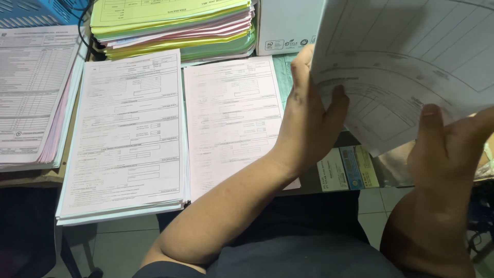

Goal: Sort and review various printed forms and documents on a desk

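Observation:
Both hands hold a bundle of white printed form sheets [406, 56] raised at the upper right. My left hand [307, 121] grips the bundle's left edge, thumb up along it and fingers curled over the lower sheets. My right hand [447, 146] pinches the lower right part, thumb on top. The sheets curve and fan apart between the hands. Below and left of my left hand lie a pink form stack [231, 118] and a white form stack [126, 134] on the desk.
A tall pile of yellow, pink and green papers [175, 25] sits at the back. Another form stack [33, 92] lies far left, under a blue basket [31, 11]. A white box [285, 25] stands behind my left hand. Small cards [350, 167] lie at the desk edge.

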